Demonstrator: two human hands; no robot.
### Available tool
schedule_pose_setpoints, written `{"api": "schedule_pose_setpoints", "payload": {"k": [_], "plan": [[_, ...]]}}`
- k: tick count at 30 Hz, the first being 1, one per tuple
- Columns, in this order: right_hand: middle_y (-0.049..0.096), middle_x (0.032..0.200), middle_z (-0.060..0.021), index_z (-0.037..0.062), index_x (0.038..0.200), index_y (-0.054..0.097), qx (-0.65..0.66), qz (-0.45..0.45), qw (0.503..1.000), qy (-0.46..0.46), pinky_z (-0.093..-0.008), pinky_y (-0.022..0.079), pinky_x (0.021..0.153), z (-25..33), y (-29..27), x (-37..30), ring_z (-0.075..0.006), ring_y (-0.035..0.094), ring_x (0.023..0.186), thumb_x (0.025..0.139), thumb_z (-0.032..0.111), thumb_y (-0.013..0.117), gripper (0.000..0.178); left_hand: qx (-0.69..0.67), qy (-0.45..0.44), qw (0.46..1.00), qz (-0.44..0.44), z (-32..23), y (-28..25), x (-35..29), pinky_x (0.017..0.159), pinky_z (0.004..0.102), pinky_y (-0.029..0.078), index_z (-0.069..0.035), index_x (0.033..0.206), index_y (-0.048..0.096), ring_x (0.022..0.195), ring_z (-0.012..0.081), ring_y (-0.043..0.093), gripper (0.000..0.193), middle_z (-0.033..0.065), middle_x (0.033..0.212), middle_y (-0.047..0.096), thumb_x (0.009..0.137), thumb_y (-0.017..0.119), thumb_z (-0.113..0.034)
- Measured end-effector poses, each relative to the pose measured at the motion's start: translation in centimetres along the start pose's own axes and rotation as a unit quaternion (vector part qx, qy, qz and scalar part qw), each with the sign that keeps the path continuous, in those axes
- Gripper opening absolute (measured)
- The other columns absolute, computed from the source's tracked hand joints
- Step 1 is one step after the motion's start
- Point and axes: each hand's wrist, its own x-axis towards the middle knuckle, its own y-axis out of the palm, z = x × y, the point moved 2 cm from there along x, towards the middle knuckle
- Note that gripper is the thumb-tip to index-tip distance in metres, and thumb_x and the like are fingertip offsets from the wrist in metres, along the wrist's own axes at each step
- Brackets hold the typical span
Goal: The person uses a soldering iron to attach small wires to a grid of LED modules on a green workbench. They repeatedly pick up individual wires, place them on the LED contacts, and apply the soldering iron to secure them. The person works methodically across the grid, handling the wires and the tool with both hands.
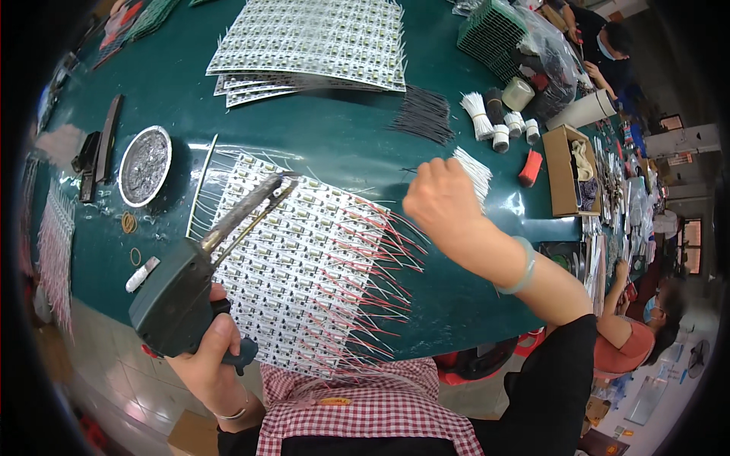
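My left hand [211, 349] is wrapped round the handle of a dark green soldering gun [171, 300]. Its long metal tip reaches over the upper part of a white circuit board panel [281, 281] in front of me. Red and white wires [380, 266] stick out along the panel's right side, and pale wires fringe its upper left. To the right of the panel, my right hand [441, 199] is closed in a pinch, with a short dark wire [409, 169] poking out at its fingertips. Loose white wires [475, 173] lie just behind that hand, and a pile of black wires [423, 115] farther back.
A stack of circuit board panels [308, 45] lies at the back. On the left are a white bowl [146, 166] with grey shiny contents and a dark stand [99, 156]. Bundled wires [477, 114], a red block [531, 169] and a cardboard box [563, 178] sit right. Co-workers [635, 334] are beyond.
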Motion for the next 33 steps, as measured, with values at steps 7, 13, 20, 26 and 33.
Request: {"api": "schedule_pose_setpoints", "payload": {"k": [7,13,20,26,33], "plan": [[0.056,0.067,-0.0061,0.0048,0.068,0.07,-0.033,0.046,0.997,-0.049,-0.0358,0.041,0.065,1.8,1.3,1.0,-0.0205,0.055,0.071,0.064,0.013,0.068,0.009,-0.019,-0.035,0.999,0.007,-0.4,0.2,-0.3,0.049,0.0233,0.044,0.008,0.129,0.055,0.062,0.0125,0.057,0.056,0.02,0.104,0.066,0.076,0.07,0.002],[0.06,0.074,-0.0069,0.0028,0.072,0.071,0.024,-0.009,1.0,0.0,-0.0343,0.048,0.064,1.1,3.2,0.4,-0.0223,0.058,0.079,0.065,0.009,0.069,0.01,-0.029,-0.077,0.996,0.017,-0.1,1.2,0.1,0.052,0.0235,0.044,0.007,0.127,0.057,0.064,0.0117,0.057,0.053,0.0175,0.105,0.067,0.076,0.068,0.007],[0.062,0.08,-0.0096,-0.0013,0.084,0.068,0.215,-0.112,0.968,0.07,-0.0337,0.052,0.065,-1.4,1.1,-0.2,-0.0242,0.062,0.084,0.067,0.001,0.068,0.017,0.008,-0.141,0.99,0.028,0.4,2.1,0.2,0.052,0.0235,0.044,0.004,0.127,0.059,0.063,0.0107,0.057,0.052,0.0143,0.104,0.068,0.076,0.069,0.008],[0.071,0.09,-0.0123,-0.006,0.103,0.07,0.667,-0.129,0.645,0.351,-0.027,0.053,0.077,-3.4,3.7,-3.0,-0.0177,0.068,0.089,0.086,-0.005,0.069,0.017,0.013,-0.128,0.991,0.027,1.4,2.3,0.5,0.051,0.0236,0.043,0.004,0.128,0.058,0.06,0.0107,0.056,0.053,0.0146,0.103,0.068,0.076,0.069,0.006],[0.073,0.101,-0.0111,-0.0073,0.107,0.071,0.746,-0.262,0.451,0.414,-0.0273,0.053,0.088,-2.5,8.4,-6.0,-0.0146,0.068,0.093,0.091,-0.001,0.07,0.017,0.022,-0.126,0.991,0.045,2.2,2.8,0.7,0.046,0.0222,0.041,0.005,0.13,0.054,0.06,0.0119,0.055,0.057,0.0169,0.105,0.065,0.075,0.068,0.002]]}}
